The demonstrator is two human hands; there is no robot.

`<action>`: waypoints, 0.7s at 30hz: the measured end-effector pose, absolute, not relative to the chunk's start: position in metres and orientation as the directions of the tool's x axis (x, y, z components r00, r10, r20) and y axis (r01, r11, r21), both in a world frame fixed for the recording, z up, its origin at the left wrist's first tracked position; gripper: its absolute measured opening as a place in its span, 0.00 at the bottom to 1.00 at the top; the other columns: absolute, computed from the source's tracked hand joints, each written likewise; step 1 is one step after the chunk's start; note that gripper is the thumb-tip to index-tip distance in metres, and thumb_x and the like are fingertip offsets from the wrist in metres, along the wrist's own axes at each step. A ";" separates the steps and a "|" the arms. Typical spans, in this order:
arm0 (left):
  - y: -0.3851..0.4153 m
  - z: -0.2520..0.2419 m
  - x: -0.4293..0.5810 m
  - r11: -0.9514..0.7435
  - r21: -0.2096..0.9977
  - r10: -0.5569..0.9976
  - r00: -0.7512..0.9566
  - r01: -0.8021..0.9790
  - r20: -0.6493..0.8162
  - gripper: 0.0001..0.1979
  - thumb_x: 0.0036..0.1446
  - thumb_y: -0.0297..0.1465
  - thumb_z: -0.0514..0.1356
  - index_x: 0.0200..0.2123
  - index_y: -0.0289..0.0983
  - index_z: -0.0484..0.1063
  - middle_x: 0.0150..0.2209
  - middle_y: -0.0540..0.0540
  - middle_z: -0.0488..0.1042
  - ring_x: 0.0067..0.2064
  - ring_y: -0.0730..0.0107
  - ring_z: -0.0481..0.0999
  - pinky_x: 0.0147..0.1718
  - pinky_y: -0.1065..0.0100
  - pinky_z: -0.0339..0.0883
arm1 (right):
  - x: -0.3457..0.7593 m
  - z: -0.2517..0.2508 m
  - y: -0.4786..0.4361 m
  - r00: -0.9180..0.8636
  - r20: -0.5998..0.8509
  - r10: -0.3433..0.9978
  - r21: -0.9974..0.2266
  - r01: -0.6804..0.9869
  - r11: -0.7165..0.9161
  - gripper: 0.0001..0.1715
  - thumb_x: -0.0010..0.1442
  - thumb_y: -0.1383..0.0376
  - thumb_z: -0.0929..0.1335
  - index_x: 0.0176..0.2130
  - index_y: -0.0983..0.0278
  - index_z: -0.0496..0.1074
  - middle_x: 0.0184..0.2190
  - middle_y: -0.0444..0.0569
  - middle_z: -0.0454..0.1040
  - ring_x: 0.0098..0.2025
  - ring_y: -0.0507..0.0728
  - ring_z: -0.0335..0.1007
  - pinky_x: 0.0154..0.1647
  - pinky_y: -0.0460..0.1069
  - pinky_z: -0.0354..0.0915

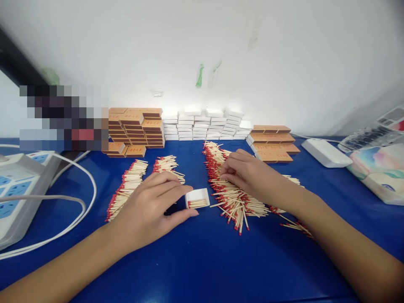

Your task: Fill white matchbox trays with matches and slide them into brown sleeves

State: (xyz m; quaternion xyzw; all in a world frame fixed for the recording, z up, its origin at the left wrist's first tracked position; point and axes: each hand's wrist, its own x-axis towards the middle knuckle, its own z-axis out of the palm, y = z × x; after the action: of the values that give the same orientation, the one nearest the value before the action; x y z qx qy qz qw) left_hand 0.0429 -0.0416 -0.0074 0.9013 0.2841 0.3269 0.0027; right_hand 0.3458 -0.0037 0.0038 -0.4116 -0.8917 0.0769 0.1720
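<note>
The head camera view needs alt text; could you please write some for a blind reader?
Left hand at a white tray holding matches, right hand over a heap of red-tipped matches on a blue table. Stacked white boxes and orange matchboxes stand behind.

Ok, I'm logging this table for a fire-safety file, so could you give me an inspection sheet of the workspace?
Surface: blue tabletop, loose matches lying on it.
Work items: open white tray holding a few red-tipped matches; large match pile, smaller ones around; stacked white trays with orange boxes on both sides.
Clutter: power strip at left; white device and pastel pack at right.
Hands: left fingers at the tray's left end, grip unclear; right fingers curled at the large pile, pinch unclear.
Cables: white cables looping over the left side.
Surroundings: white wall behind, green mark on it.
</note>
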 end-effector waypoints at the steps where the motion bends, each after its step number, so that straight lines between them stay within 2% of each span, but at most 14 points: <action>1: -0.041 -0.008 0.043 -0.838 0.191 0.515 0.624 0.511 0.587 0.17 0.62 0.39 0.70 0.51 0.37 0.79 0.43 0.40 0.80 0.49 0.58 0.79 0.50 0.55 0.78 | 0.346 0.004 -0.004 -0.601 0.249 0.760 -0.281 0.706 0.650 0.09 0.72 0.67 0.66 0.36 0.61 0.69 0.38 0.52 0.74 0.42 0.60 0.64 0.42 0.56 0.63; 6: -0.041 -0.008 0.043 -0.838 0.196 0.517 0.627 0.509 0.583 0.17 0.62 0.39 0.71 0.50 0.36 0.79 0.43 0.40 0.80 0.49 0.58 0.79 0.50 0.56 0.77 | 0.348 0.006 -0.005 -0.593 0.273 0.757 -0.285 0.702 0.653 0.07 0.72 0.67 0.66 0.38 0.61 0.70 0.38 0.51 0.75 0.43 0.61 0.64 0.43 0.55 0.63; 21: -0.041 -0.007 0.044 -0.840 0.188 0.513 0.631 0.509 0.582 0.17 0.62 0.39 0.71 0.50 0.35 0.79 0.43 0.40 0.80 0.49 0.58 0.79 0.50 0.56 0.77 | 0.348 0.006 -0.005 -0.611 0.203 0.765 -0.302 0.704 0.643 0.10 0.72 0.66 0.66 0.36 0.61 0.70 0.39 0.52 0.75 0.44 0.61 0.66 0.43 0.55 0.62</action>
State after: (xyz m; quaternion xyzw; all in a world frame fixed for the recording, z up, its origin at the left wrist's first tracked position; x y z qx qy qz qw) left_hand 0.0437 -0.0406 -0.0075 0.9031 0.2828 0.3230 0.0029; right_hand 0.3483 -0.0052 0.0063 -0.4115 -0.8924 0.0960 0.1582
